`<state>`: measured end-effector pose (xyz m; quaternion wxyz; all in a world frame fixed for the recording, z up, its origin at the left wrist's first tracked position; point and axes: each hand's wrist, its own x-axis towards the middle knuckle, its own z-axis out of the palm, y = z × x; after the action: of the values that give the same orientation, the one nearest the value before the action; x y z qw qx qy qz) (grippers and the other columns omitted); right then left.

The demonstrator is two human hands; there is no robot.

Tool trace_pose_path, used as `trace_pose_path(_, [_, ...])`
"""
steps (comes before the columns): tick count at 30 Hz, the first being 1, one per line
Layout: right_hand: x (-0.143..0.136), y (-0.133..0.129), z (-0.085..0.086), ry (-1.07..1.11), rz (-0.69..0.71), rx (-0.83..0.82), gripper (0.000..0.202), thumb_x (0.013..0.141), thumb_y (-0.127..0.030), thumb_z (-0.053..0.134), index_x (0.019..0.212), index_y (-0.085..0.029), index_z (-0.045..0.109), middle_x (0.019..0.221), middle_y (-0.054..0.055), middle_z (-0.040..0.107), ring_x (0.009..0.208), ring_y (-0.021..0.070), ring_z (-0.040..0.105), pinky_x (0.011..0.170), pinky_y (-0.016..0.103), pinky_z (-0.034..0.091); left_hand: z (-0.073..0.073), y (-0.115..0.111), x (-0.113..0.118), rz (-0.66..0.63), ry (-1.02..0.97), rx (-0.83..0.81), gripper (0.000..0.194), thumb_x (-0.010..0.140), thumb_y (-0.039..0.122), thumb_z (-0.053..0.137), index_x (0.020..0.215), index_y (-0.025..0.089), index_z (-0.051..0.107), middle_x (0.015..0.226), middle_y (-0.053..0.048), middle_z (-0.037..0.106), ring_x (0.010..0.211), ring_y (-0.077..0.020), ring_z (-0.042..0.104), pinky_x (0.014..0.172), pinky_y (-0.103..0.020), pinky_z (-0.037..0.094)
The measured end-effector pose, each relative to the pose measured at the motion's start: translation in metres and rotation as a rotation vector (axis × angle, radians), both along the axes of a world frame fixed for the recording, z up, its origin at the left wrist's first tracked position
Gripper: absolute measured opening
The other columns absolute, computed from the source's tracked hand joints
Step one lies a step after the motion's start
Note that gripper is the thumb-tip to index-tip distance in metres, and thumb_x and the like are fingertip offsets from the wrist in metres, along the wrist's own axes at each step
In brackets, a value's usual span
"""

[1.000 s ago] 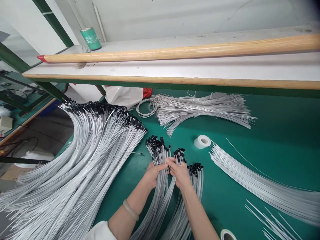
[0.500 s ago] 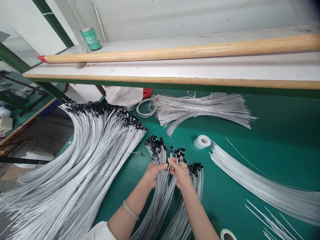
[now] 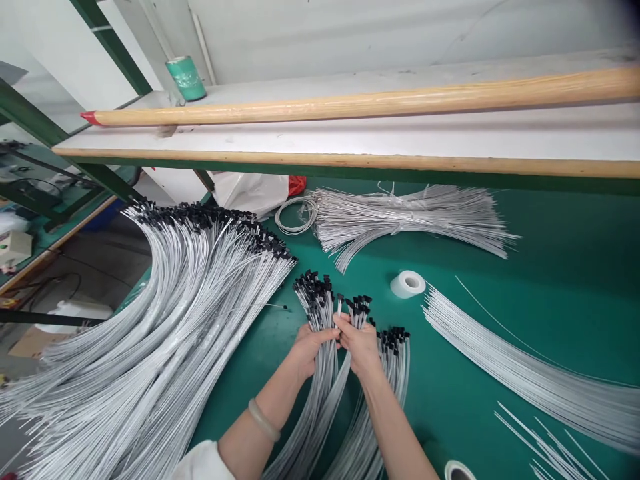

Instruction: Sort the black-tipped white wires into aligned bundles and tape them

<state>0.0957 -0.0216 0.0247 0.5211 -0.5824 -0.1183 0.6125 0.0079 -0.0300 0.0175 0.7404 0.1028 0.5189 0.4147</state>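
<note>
Probably, each strand here is light and springy: a bundle of thin grey-white cables with small black block-like ends [image 3: 324, 380] stands in the left hand [image 3: 304, 350], over a green, smooth-topped surface [image 3: 450, 387]. Together the strands should have some weight and bow easily along their length, as the curved lower part suggests. Their sleek coating looks likely to let single strands slide past one another, and the black ends seem the parts most apt to snag or be knocked loose. The best hold is just below those ends, where the strands lie close together; gripping far down would let the tops splay.

The left fingers are closed around that bundle, thumb across its front. The right hand [image 3: 364, 343] has its fingers wrapped round a smaller cluster of similar black-ended cables [image 3: 358, 313], its thumb and forefinger meeting at a lone black-tipped grey strand [image 3: 340, 304] between the two groups.

Compared with half a second ago, the lone strand and the right fingertips sit closer to the left-hand bundle, narrowing the gap beside the left thumb. Otherwise the view has shifted slightly, while the left hold looks unchanged.
</note>
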Motion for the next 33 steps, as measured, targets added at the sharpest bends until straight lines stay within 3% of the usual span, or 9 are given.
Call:
trace_pose_path(6, [0.006,-0.003,0.001,0.029,0.072,0.045,0.033,0.048,-0.034,0.077,0.05,-0.017,0.049,0.031,-0.012,0.03,0.029,0.0029,0.023,0.03,0.018,0.023,0.003,-0.001,-0.001,-0.002,-0.034,0.019,0.029,0.048,0.017,0.078,0.074,0.009,0.066,0.056,-0.002,0.063,0.047,-0.0114,0.055,0.051,-0.024,0.045])
trace_pose_path(13, [0.013,-0.005,-0.003,0.085,0.2,0.099,0.041,0.057,-0.035,0.073,0.039,-0.018,0.041,0.031,-0.009,0.03,0.03,0.0052,0.029,0.036,0.022,0.033,0.002,-0.001,-0.002,-0.003,-0.052,0.01,0.027,0.053,0.02,0.076,0.075,0.008,0.066,0.059,-0.005,0.065,0.048,-0.0126,0.057,0.053,-0.025,0.046])
trace_pose_path(17, [0.015,-0.005,-0.006,0.122,0.157,0.108,0.024,0.057,-0.034,0.073,0.057,-0.014,0.059,0.035,-0.009,0.034,0.031,0.0043,0.029,0.034,0.02,0.026,-0.004,-0.001,-0.003,0.009,-0.04,-0.005,0.03,0.053,0.02,0.076,0.079,0.007,0.066,0.064,-0.007,0.067,0.051,-0.0141,0.059,0.056,-0.027,0.048])
trace_pose_path(21, [0.016,-0.005,-0.006,0.156,0.141,0.114,0.026,0.054,-0.032,0.074,0.066,-0.011,0.064,0.037,-0.009,0.035,0.032,0.0033,0.027,0.033,0.019,0.022,-0.004,-0.001,-0.003,0.016,-0.043,-0.009,0.033,0.053,0.02,0.076,0.081,0.007,0.065,0.066,-0.008,0.067,0.053,-0.0158,0.06,0.058,-0.028,0.048])
trace_pose_path(28, [0.017,-0.006,-0.003,0.168,0.099,0.096,0.025,0.052,-0.033,0.076,0.062,-0.014,0.063,0.04,-0.007,0.04,0.04,0.0082,0.043,0.04,0.022,0.037,0.001,0.0,-0.004,0.025,-0.033,-0.033,0.021,0.055,0.021,0.075,0.065,0.009,0.062,0.053,-0.006,0.064,0.048,-0.016,0.058,0.055,-0.028,0.046])
trace_pose_path(33, [0.02,-0.007,-0.004,0.206,0.088,0.017,0.028,0.048,-0.034,0.078,0.058,-0.015,0.06,0.049,-0.004,0.051,0.044,0.012,0.052,0.042,0.025,0.043,0.001,0.001,-0.005,0.021,-0.018,-0.079,0.02,0.057,0.022,0.073,0.065,0.009,0.061,0.052,-0.005,0.063,0.044,-0.0145,0.057,0.05,-0.026,0.045])
